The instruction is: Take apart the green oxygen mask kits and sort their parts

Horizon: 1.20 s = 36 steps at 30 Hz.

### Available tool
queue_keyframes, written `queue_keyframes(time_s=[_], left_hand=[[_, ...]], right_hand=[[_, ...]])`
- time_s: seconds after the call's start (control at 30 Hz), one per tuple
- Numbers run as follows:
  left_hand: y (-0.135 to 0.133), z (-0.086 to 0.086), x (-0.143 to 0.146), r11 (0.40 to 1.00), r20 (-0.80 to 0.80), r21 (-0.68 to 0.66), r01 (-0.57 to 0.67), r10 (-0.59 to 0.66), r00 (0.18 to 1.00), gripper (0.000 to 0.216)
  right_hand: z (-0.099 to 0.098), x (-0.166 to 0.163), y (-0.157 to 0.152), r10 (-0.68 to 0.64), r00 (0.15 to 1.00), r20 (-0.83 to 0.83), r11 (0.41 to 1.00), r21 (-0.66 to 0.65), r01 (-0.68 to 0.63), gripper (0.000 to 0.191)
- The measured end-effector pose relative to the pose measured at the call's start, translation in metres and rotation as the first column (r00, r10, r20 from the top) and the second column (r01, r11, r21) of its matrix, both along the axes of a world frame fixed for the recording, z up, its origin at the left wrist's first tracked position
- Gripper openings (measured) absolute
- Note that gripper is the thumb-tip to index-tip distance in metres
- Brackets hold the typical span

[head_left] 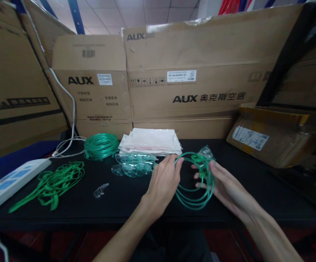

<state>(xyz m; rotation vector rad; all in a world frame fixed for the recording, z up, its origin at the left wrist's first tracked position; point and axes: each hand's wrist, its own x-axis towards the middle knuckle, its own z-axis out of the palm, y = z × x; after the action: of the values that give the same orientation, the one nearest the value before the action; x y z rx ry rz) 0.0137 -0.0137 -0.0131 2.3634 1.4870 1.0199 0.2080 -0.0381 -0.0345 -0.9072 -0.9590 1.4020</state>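
A loose coil of clear green tubing (pixel 194 203) hangs between my two hands, above the black table. My right hand (pixel 226 182) is closed around the coil's right side, together with a clear plastic mask (pixel 205 152) and some bright green strap. At the coil's left side, my left hand (pixel 165 182) has its thumb and fingers against the tubing; its fingertips are partly hidden. Just beyond my left hand lie several clear green oxygen masks (pixel 136 167) in a stack. Behind them rests a pile of white plastic bags (pixel 154 140).
On the left are a thicker green tubing coil (pixel 101 145), a tangle of green elastic straps (pixel 62 182), small clear plastic pieces (pixel 101 190) and a white power strip (pixel 18 182). An open cardboard box (pixel 272 134) stands at right. Tall cardboard panels (pixel 185 120) wall the back.
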Motion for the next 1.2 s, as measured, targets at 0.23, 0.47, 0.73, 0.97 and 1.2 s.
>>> queue_keyframes(time_s=[0.23,0.47,0.73,0.97,1.2], left_hand=[[0.018,0.015,0.005,0.998,-0.260,-0.041,0.055,-0.064,0.963,0.028],[0.037,0.021,0.007,0.987,-0.303,-0.045,0.157,-0.163,0.939,0.028],[0.030,0.005,0.025,0.998,-0.294,-0.067,0.017,-0.036,0.955,0.030],[0.018,-0.002,0.040,0.993,-0.305,-0.110,-0.036,0.001,0.952,0.029],[0.014,0.003,0.030,0.995,-0.344,-0.096,0.016,-0.049,0.938,0.041]], right_hand=[[-0.004,0.009,0.001,-0.024,0.999,0.025,1.000,-0.003,0.024,0.038],[-0.004,0.014,0.005,-0.038,0.998,-0.057,0.997,-0.071,0.034,0.036],[-0.011,0.010,0.014,-0.216,0.973,-0.081,0.976,-0.048,0.213,0.047],[-0.008,-0.002,0.009,-0.364,0.931,-0.008,0.931,-0.003,0.364,0.052],[-0.007,0.007,0.008,-0.367,0.917,0.153,0.928,-0.006,0.373,0.058]])
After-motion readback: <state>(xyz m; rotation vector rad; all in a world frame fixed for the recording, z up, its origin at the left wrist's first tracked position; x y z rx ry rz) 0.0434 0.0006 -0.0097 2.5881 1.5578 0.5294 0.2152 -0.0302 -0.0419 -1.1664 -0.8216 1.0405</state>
